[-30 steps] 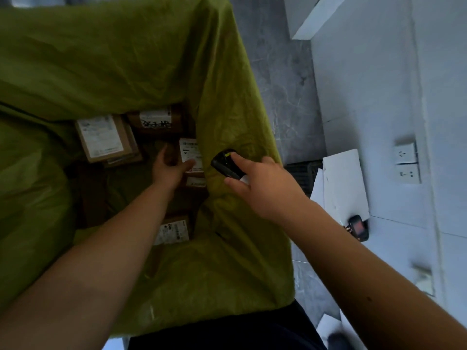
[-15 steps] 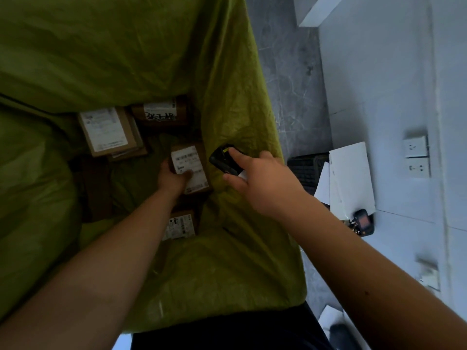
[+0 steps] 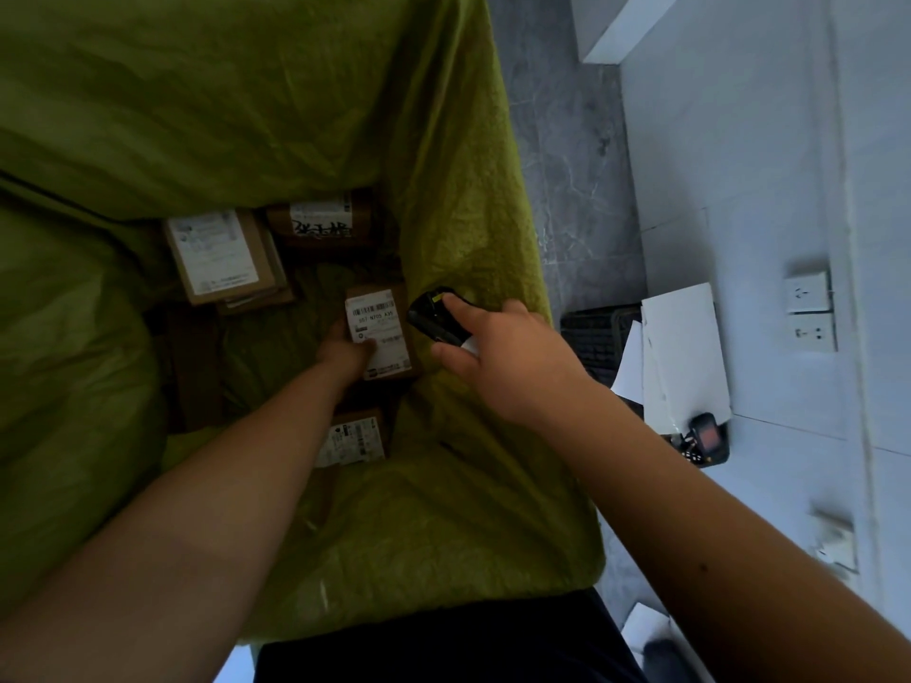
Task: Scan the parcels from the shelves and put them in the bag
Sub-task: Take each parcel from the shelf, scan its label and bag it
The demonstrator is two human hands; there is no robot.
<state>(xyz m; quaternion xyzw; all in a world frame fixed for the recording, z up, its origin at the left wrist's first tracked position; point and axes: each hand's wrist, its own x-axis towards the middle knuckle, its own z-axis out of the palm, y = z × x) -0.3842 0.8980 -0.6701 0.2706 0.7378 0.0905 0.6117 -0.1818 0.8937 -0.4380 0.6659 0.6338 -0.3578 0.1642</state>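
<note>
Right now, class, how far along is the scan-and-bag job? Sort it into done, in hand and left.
Done: three labelled parcels lie in the green bag. In hand: the left hand holds a small parcel label-up inside the bag, and the right hand grips the scanner beside it. Left: releasing it; the shelves are out of view.

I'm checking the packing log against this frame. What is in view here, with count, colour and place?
green bag: 1, olive green, open, fills left and centre.
held parcel: 1, brown with white label, inside bag, in left hand.
other parcels: at least 3 plain, brown with white labels, on bag floor; one by the far wall, a flat one far left, one nearest.
barcode scanner: 1, black, over bag's right rim.
white sheets: a few, on floor at right.
wall sockets: 2, white, right wall.
left hand: grips held parcel.
right hand: holds barcode scanner.
</note>
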